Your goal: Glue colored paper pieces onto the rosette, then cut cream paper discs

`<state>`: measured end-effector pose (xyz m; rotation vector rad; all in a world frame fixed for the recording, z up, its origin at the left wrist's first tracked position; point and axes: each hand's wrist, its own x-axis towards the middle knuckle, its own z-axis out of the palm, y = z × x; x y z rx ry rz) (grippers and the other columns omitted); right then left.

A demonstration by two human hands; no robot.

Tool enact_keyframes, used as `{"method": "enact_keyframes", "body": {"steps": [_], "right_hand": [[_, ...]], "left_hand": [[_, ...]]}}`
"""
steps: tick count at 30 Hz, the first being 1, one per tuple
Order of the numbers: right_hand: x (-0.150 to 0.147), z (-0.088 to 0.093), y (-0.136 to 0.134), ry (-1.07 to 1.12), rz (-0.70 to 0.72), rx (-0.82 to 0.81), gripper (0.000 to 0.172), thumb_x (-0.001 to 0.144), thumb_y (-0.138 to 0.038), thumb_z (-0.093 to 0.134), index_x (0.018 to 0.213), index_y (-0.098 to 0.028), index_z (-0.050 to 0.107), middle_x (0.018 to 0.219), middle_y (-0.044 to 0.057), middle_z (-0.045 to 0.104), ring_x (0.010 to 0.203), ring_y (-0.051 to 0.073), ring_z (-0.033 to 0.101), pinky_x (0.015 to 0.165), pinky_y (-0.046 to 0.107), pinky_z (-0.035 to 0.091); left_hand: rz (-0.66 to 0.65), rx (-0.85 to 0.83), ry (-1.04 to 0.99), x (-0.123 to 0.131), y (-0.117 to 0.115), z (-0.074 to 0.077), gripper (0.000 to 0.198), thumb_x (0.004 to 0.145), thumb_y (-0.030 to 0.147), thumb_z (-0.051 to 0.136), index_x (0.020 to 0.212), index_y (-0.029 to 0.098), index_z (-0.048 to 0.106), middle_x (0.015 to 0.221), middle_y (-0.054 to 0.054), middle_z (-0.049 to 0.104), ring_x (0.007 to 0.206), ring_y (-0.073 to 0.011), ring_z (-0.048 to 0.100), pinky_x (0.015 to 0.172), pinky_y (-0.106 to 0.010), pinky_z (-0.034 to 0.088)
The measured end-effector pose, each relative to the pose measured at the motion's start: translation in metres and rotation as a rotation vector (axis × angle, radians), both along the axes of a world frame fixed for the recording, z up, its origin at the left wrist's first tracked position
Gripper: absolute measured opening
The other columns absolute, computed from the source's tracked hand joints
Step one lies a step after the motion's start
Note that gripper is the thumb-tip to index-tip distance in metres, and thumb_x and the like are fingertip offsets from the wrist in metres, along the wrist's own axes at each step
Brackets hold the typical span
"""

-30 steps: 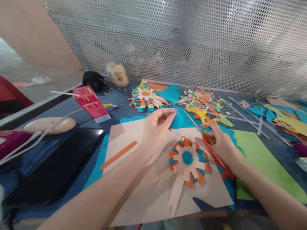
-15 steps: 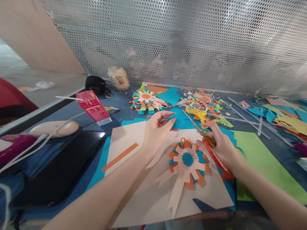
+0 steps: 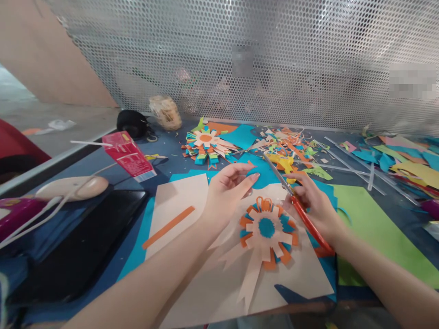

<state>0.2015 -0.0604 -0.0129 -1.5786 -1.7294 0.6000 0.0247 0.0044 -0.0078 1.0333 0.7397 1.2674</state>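
Observation:
My left hand (image 3: 228, 192) is closed, thumb and fingers pinching a piece of blue paper (image 3: 253, 170); its outline blends with blue sheets behind. My right hand (image 3: 315, 203) grips scissors (image 3: 303, 214) by their red handles, the blades pointing up and left towards the blue paper. Below and between both hands lies a paper rosette (image 3: 266, 228) with a blue centre, pale and orange petals and pale ribbon tails. It rests on a large pale sheet (image 3: 302, 278). An orange strip (image 3: 168, 227) lies left of my left wrist.
Behind my hands are a yellow glue gun (image 3: 284, 162), a second rosette (image 3: 206, 140) and a heap of paper scraps (image 3: 286, 141). At left lie a black tablet-like slab (image 3: 82, 242) and a pink drink carton (image 3: 128, 155). Green paper (image 3: 373, 233) and clear sticks (image 3: 356, 164) are at right.
The whole view has shifted slightly. My left thumb and fingers have moved a little around the blue paper, and the scissors blades have tilted slightly more upright.

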Motion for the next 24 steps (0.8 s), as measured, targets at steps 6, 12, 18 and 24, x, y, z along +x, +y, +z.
{"method": "enact_keyframes", "body": {"steps": [6,12,18,24], "right_hand": [[0.000,0.003,-0.004,0.083,0.084,-0.009,0.052,0.078,-0.034,0.061,0.122,-0.026,0.035,0.072,-0.002,0.057,0.060,0.015,0.054,0.057,0.028,0.044],[-0.004,0.002,-0.003,0.205,0.095,0.107,0.047,0.077,-0.030,0.063,0.117,-0.028,0.039,0.076,-0.002,0.058,0.068,0.015,0.058,0.062,0.028,0.049],[-0.010,0.002,-0.004,0.345,0.044,0.186,0.045,0.073,-0.024,0.069,0.109,-0.028,0.043,0.075,-0.003,0.060,0.066,0.015,0.062,0.060,0.027,0.052],[-0.009,0.003,-0.005,0.327,-0.030,0.213,0.046,0.070,-0.020,0.071,0.106,-0.028,0.043,0.070,-0.005,0.060,0.061,0.013,0.060,0.058,0.025,0.051]], "left_hand": [[-0.036,0.045,-0.079,-0.002,-0.007,0.007,0.022,0.065,0.029,0.072,0.074,0.018,0.055,0.061,0.007,0.055,0.033,-0.0033,0.047,0.027,-0.014,0.028],[-0.160,0.045,-0.077,-0.001,-0.008,0.004,0.028,0.067,0.030,0.070,0.084,0.020,0.050,0.063,0.007,0.056,0.045,-0.0127,0.063,0.027,-0.016,0.039],[-0.318,-0.004,0.083,0.002,-0.012,-0.001,0.021,0.074,0.031,0.061,0.086,0.019,0.049,0.057,0.005,0.059,0.052,-0.0159,0.066,0.031,-0.015,0.042],[-0.355,-0.043,0.150,0.004,-0.012,-0.001,0.018,0.075,0.030,0.058,0.086,0.017,0.051,0.053,0.004,0.059,0.051,-0.0144,0.064,0.035,-0.017,0.045]]}}
